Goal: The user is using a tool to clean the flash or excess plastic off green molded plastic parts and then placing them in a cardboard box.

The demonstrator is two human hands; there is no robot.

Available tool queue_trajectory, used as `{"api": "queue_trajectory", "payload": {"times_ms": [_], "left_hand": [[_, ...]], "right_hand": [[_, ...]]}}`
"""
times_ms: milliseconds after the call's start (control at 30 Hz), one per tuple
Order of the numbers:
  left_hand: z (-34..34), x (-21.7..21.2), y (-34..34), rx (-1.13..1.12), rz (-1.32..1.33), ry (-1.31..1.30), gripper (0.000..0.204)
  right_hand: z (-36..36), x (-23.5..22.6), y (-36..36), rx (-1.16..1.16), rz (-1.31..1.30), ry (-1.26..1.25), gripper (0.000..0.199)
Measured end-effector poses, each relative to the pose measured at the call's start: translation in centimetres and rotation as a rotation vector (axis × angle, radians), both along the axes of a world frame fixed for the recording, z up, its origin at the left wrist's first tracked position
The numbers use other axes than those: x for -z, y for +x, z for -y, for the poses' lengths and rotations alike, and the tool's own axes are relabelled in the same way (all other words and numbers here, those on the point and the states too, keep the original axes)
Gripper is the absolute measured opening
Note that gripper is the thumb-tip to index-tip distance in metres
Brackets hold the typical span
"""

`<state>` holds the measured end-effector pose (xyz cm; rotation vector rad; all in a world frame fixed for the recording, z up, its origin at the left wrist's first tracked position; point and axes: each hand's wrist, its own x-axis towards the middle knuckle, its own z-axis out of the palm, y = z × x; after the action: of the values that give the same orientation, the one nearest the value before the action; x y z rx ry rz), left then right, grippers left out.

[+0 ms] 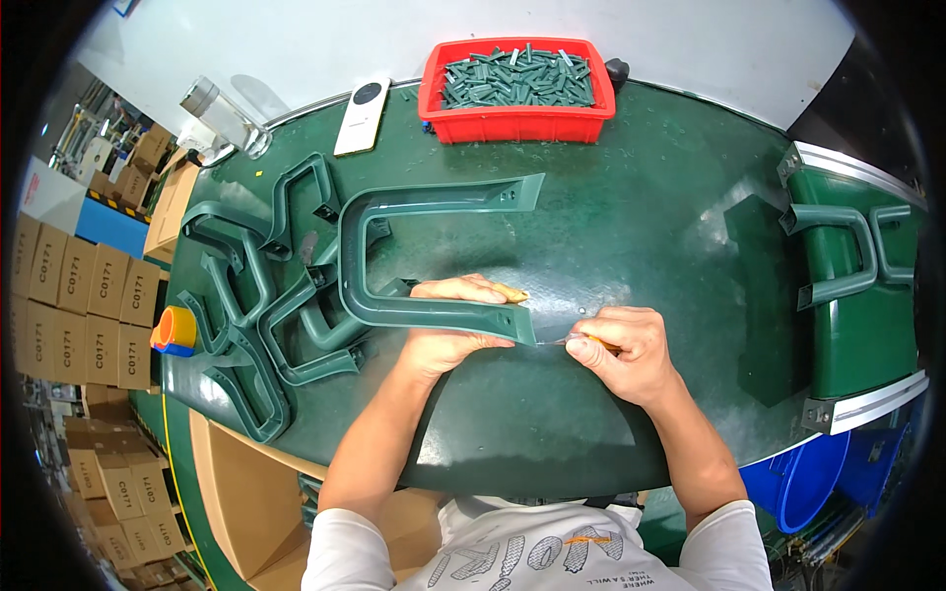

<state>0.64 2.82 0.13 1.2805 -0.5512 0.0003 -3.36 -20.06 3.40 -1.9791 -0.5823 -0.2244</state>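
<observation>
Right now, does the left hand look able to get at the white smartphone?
Probably not without letting go: the left hand holds the green U-shaped bracket, whose upper leg is between that hand and the white smartphone.

Worn: white T-shirt (pixel 552 552), short-sleeved; left sleeve (pixel 345 557) and right sleeve (pixel 726 552) plain, wide, ending above the elbows. T-shirt front: large hatched grey-black lettering (pixel 512 561), orange stroke (pixel 587 539) across it, smaller dark print (pixel 633 575) alongside. Forearms bare below the sleeves. Left hand (pixel 443 350): yellow at a fingertip; finger cot or not, cannot tell.
</observation>
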Motion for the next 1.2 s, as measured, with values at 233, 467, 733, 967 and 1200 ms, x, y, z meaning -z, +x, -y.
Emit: {"api": "queue_trajectory", "payload": {"times_ms": [233,467,733,967,1200], "left_hand": [[0.1,-0.2,-0.2,0.058,0.035,-0.043,0.039],[1.6,-1.2,-1.0,0.173,0.142,0.156,0.039],[0.5,-0.2,-1.0,0.024,-0.105,-0.027,0.044],[0.4,-0.4,-0.8,0.076,-0.04,-0.012,0.044],[1.1,-0.5,-1.2,0.12,-0.004,0.047,0.043]], "right_hand": [[0.0,0.2,0.1,0.042,0.047,-0.029,0.02],[-0.2,0.2,0.3,0.22,0.082,-0.048,0.019],[0.5,0.2,0.3,0.139,0.159,-0.003,0.018],[0.2,0.3,0.2,0.066,0.168,-0.027,0.018],[-0.2,0.4,0.5,0.21,0.15,0.106,0.017]]}}
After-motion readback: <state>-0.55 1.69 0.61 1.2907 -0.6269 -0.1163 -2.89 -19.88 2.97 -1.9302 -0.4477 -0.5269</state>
